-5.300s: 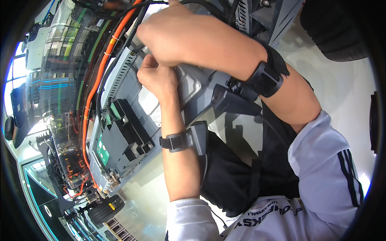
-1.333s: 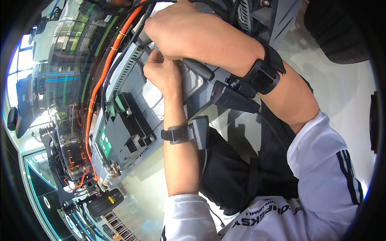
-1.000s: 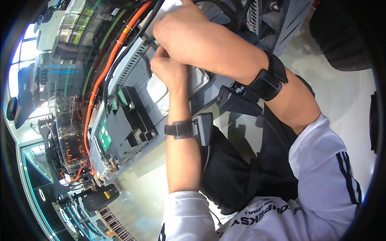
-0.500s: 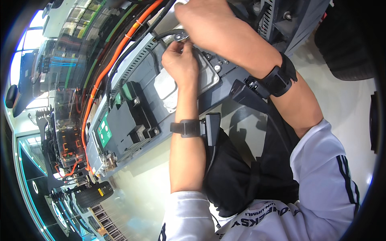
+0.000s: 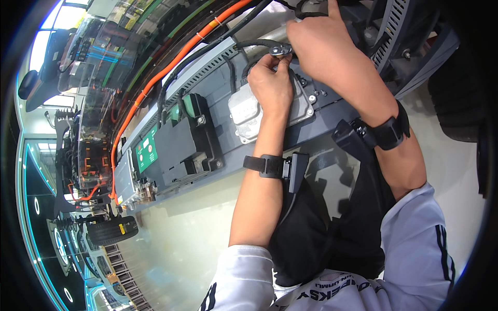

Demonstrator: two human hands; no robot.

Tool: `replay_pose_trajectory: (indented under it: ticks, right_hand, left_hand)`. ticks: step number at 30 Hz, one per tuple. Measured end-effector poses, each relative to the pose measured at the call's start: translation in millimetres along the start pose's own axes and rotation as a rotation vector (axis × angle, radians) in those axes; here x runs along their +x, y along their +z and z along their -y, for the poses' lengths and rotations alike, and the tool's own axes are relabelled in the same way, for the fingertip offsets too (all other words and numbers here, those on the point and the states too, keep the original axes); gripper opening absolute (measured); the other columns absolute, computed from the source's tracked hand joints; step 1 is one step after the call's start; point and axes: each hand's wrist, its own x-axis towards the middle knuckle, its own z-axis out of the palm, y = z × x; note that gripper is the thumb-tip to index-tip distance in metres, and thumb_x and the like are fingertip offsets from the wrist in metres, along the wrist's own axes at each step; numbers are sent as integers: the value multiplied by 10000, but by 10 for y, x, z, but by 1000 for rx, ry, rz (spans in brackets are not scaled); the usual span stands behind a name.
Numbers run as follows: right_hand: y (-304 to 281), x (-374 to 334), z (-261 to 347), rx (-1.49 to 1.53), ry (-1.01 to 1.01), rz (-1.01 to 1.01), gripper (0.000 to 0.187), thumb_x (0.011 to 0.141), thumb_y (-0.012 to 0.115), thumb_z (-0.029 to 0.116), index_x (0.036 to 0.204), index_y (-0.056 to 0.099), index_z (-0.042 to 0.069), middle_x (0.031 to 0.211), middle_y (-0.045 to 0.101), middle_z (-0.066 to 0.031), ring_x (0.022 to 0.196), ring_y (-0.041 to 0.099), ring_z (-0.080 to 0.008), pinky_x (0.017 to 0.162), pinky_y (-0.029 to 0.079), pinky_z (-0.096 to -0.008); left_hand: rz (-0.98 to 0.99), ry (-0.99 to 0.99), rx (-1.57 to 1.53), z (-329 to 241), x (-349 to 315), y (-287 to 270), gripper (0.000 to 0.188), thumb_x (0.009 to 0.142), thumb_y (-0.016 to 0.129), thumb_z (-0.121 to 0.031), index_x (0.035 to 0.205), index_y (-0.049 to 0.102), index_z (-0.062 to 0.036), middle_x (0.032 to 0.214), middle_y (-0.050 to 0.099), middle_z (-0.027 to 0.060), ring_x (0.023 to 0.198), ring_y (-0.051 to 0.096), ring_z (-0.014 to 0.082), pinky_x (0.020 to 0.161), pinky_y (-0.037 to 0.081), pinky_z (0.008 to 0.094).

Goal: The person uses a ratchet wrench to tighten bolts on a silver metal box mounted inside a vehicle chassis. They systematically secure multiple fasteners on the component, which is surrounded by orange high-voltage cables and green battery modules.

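Observation:
My left hand [image 5: 271, 85] is closed, its thumb and fingertips pinching the underside of a small shiny metal piece with a round head [image 5: 280, 50]. A black hose [image 5: 254, 43] passes close by it. My right hand [image 5: 319, 44] is just beside that piece, back of the hand toward me. One finger stretches up to the top edge; the others are hidden, so its grip does not show. Below my left hand lies a silver metal housing [image 5: 246, 116] with bolts at its edge, fixed on a long grey casing [image 5: 223, 90].
A black box unit [image 5: 181, 145] with a green label [image 5: 148, 150] sits on the casing at left. An orange cable [image 5: 171, 62] runs along its far side. Slotted grey brackets [image 5: 391, 26] and a tyre [image 5: 456, 103] stand at right. Another tyre [image 5: 111, 231] is lower left.
My view has shifted, so the casing and both hands appear farther right and slightly lower. My left hand still pinches the metal piece. A finger of my right hand now shows pointing up.

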Motion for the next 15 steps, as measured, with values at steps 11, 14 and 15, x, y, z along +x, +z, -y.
replay_pose_trajectory:
  ticks: [11,14,15]
  right_hand:
    - [-45,-34,-9,138,-75,-27,148,738,634,138,782,699,12,788,692,-200,819,688,-368,1034,270,-685]
    - [-60,-61,-21,124,-65,-22,150,736,632,141,769,706,15,778,692,-196,808,688,-362,1039,269,-677]
    - [15,-53,-63,99,-53,-81,151,736,630,142,765,708,16,775,693,-194,804,688,-359,1041,269,-674]
  left_hand:
    - [-11,59,8,34,-23,8,136,800,688,-95,876,718,14,779,706,183,682,686,297,684,504,352]
    - [25,34,-16,62,13,-7,136,795,683,-93,872,720,13,775,706,182,692,692,298,695,506,369]
    - [42,20,-20,47,15,-1,138,793,683,-91,875,720,13,776,706,183,695,694,295,697,507,372]
